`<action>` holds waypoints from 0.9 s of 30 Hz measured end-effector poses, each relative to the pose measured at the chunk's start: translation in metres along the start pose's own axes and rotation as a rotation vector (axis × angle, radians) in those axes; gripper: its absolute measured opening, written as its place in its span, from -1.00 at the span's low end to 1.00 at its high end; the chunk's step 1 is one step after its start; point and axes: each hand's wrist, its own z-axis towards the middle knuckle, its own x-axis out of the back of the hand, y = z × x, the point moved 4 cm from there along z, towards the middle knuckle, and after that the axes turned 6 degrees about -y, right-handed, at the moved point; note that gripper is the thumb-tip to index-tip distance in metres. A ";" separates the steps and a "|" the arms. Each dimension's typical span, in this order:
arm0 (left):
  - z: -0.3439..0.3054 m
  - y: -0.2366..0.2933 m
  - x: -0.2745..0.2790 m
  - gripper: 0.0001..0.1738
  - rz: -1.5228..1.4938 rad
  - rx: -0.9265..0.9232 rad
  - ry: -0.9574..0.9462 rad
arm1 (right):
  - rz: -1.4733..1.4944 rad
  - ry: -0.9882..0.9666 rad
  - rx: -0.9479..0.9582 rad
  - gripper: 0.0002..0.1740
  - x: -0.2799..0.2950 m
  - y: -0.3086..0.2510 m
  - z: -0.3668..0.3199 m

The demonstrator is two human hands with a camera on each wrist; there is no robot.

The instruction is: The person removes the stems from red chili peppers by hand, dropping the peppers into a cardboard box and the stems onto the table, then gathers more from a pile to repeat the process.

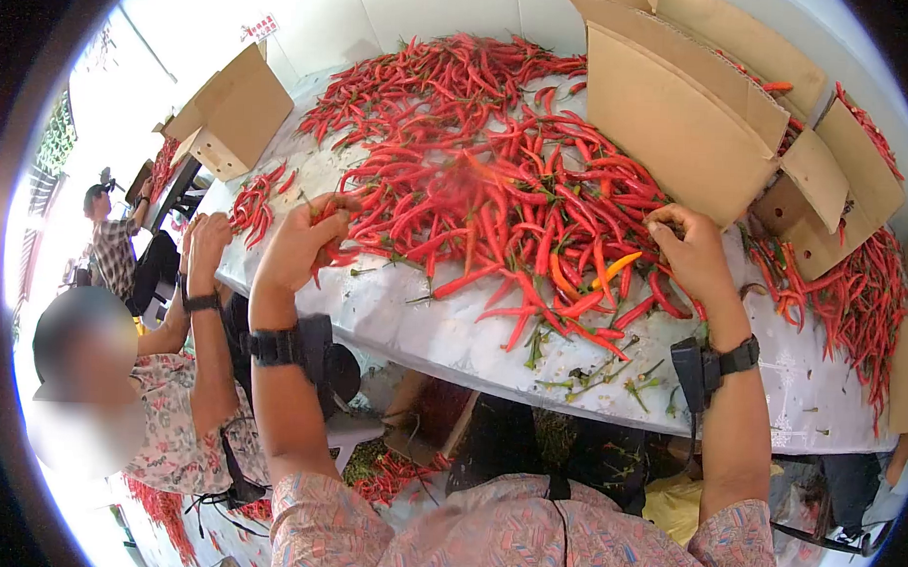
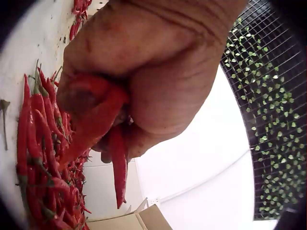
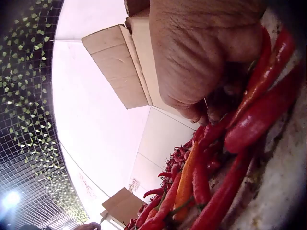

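Note:
My left hand (image 1: pixel 293 246) is curled round red chili peppers (image 2: pixel 118 165) at the left front of the heap; in the left wrist view two of them stick out below the fingers. At the right side of the heap (image 1: pixel 477 199), my right hand (image 1: pixel 693 254) has its fingers bent down among the chilies. The right wrist view shows its thumb and fingertips pinching at a red chili pepper (image 3: pixel 208 136), its end partly hidden by the hand. An orange-yellow chili (image 1: pixel 615 270) lies just left of this hand.
Cut green stems (image 1: pixel 581 380) lie along the front of the white-covered table (image 1: pixel 412 334). Cardboard boxes stand behind right (image 1: pixel 670 121) and back left (image 1: pixel 242 111). Another person's hands (image 1: pixel 207 240) work close to my left arm. More chilies (image 1: pixel 854 297) heap up at the right.

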 end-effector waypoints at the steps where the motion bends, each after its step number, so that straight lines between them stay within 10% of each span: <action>1: -0.010 -0.001 0.000 -0.77 -0.001 0.004 0.001 | -0.006 0.010 0.026 -0.78 0.000 0.000 0.000; 12: -0.131 -0.088 -0.036 -0.80 0.057 0.473 -0.239 | 0.003 -0.005 0.022 -0.78 -0.001 -0.009 -0.002; 14: -0.135 -0.139 -0.045 -0.74 0.145 0.338 -0.307 | -0.016 -0.010 0.020 -0.78 -0.001 -0.010 -0.002; 20: -0.121 -0.094 -0.057 -0.76 0.715 0.063 -0.236 | -0.125 0.013 0.087 -0.75 0.002 -0.011 -0.003; 23: -0.110 -0.020 -0.067 -0.77 0.450 0.203 -0.151 | -0.087 -0.028 0.008 -0.78 0.003 -0.014 -0.005; 27: -0.075 0.049 -0.095 -0.79 0.333 -0.178 -0.189 | -0.104 -0.020 -0.010 -0.77 0.006 -0.018 -0.007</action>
